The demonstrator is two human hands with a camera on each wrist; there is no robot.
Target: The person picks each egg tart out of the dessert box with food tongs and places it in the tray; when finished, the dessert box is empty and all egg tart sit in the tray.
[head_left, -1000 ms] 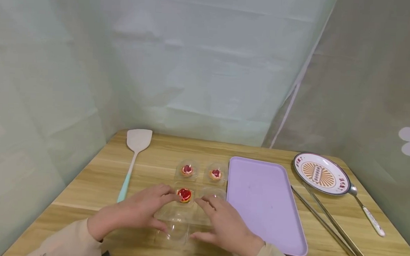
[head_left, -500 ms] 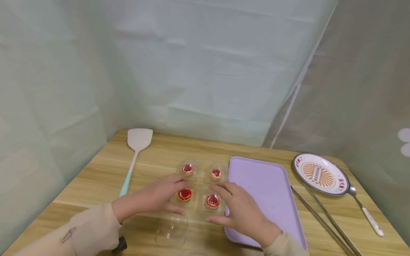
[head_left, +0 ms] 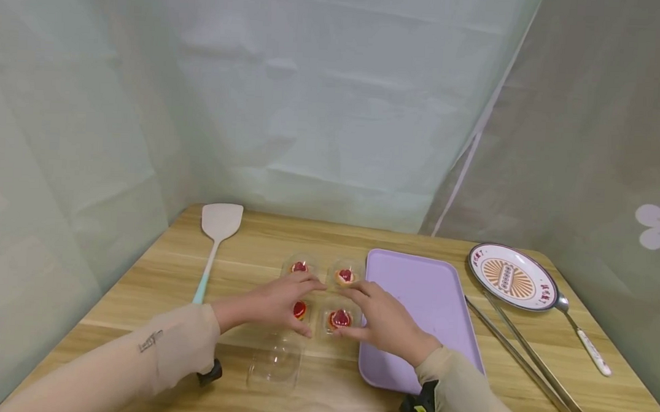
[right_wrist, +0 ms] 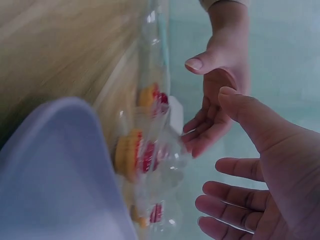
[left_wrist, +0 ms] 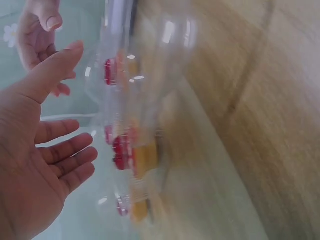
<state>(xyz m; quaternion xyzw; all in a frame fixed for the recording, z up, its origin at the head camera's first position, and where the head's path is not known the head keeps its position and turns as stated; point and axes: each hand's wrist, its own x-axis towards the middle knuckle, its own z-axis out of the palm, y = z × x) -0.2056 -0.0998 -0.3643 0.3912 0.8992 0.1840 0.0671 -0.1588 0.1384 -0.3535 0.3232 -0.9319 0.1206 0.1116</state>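
My left hand hovers over the left pair of several clear domed plastic boxes, fingers loosely bent and holding nothing. It partly covers a red-topped tart in the front left box. Above the right pair, my right hand is likewise relaxed and holds nothing, its thumb close to the front right tart. Two more tarts sit behind, the back left tart and the back right tart. Nearer me lies a clear plastic dome with no tart in it. Both wrist views show the hands' palms facing inward, apart from the boxes.
A lilac tray lies right of the boxes, under my right wrist. Further right are long metal tongs, a patterned plate and a spoon partly under it. A white-headed spatula lies left. Fabric walls surround the table.
Both hands have moved forward and to the right, away from the dome nearest me. The front right tart, hidden a second ago, now shows. The boxes stay in place.
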